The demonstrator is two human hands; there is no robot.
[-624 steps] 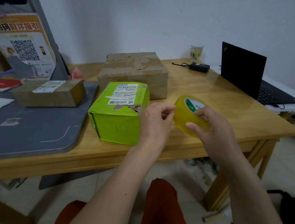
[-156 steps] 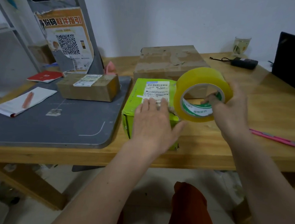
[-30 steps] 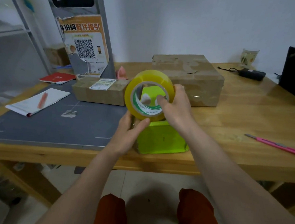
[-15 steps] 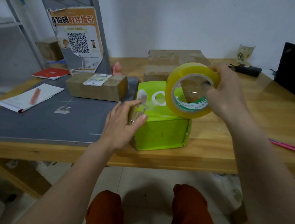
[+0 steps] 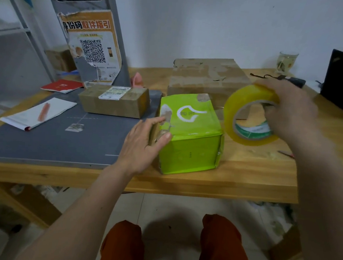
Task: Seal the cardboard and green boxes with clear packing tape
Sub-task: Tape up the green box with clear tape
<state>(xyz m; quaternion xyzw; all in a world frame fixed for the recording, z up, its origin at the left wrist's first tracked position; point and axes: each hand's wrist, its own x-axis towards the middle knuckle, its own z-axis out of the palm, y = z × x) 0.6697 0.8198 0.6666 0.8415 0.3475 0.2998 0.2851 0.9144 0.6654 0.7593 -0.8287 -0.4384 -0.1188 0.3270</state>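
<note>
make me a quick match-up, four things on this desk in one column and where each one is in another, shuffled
1. green box
2. tape roll
3. small cardboard box
4. large cardboard box

a. on the grey mat
b. held in the right hand
c. behind the green box
d. touched by the left hand

Pairs: 1-d, 2-b, 3-a, 4-c

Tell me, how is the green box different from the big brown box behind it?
The green box is bright green with a white logo on top; the big brown box is plain cardboard with torn patches. The green box looks smaller and stands nearer the table's front edge. The left hand presses the green box; nothing touches the brown box. Both rest on the wooden table.
</note>
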